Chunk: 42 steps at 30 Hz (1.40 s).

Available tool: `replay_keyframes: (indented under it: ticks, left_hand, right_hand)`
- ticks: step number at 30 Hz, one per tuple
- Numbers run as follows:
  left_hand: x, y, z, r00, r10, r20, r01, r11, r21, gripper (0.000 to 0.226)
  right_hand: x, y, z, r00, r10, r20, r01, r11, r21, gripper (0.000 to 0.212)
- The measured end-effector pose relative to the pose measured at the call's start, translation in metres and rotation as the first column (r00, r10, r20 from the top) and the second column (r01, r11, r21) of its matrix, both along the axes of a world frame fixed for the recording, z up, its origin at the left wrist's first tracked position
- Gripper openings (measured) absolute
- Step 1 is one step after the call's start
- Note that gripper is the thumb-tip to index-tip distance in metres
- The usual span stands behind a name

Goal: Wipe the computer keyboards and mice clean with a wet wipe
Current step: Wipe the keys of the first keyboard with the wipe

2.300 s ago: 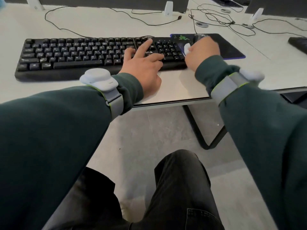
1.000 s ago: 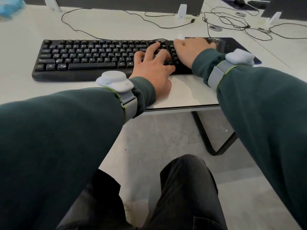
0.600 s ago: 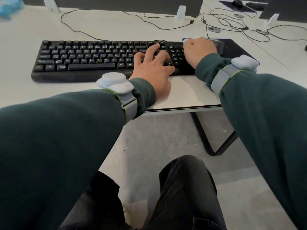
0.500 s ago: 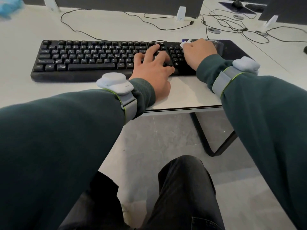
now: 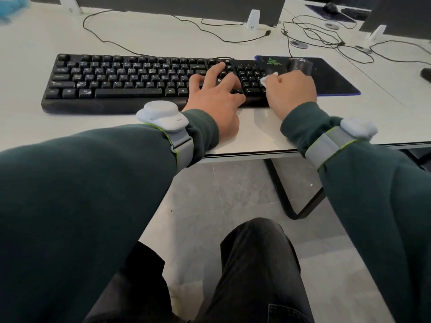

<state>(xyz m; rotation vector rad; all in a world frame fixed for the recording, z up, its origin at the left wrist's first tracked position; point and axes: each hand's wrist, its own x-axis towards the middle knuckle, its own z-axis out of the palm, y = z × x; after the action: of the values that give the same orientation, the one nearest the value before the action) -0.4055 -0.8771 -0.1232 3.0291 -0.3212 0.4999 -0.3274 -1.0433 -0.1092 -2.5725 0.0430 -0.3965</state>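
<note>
A black keyboard (image 5: 130, 80) lies across the white desk (image 5: 163, 36). My left hand (image 5: 215, 94) rests on its right part with the fingers spread over the keys. My right hand (image 5: 291, 89) is at the keyboard's right end, by the number pad, with fingers curled round a white wet wipe (image 5: 268, 78) that shows at its left side. Just beyond that hand a dark mouse (image 5: 299, 65) sits on a black mouse pad (image 5: 335, 78) with a green logo.
Loose black cables (image 5: 321, 36) run over the desk behind the keyboard and pad. Monitor stands (image 5: 253, 19) rise at the back edge. A second mouse and pad (image 5: 331, 8) lie at the far right. The desk's front edge (image 5: 256, 155) is near my wrists.
My right hand with the wipe has slid back from the keyboard's far right corner toward its near edge. The mouse now shows beyond it. My left hand stayed on the keys.
</note>
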Motion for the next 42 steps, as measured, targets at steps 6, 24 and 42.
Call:
replay_keyframes:
  ticks: [6,24,42]
  left_hand:
    - [0.0,-0.001,0.001,1.0,0.0,0.003,0.0,1.0,0.005,0.049]
    - [0.001,0.0,-0.002,1.0,0.02,0.005,-0.02,1.0,-0.002,0.042]
    - [-0.001,0.002,-0.004,0.999,0.036,0.032,-0.035,0.999,-0.013,0.047]
  right_hand:
    - [0.001,0.01,0.0,0.996,0.031,-0.082,-0.031,1.0,0.001,0.037]
    - [-0.001,0.04,-0.008,0.979,0.203,-0.032,-0.205,0.966,-0.159,0.04]
    - [0.033,0.054,0.005,0.997,-0.001,0.075,0.02,0.969,-0.245,0.067]
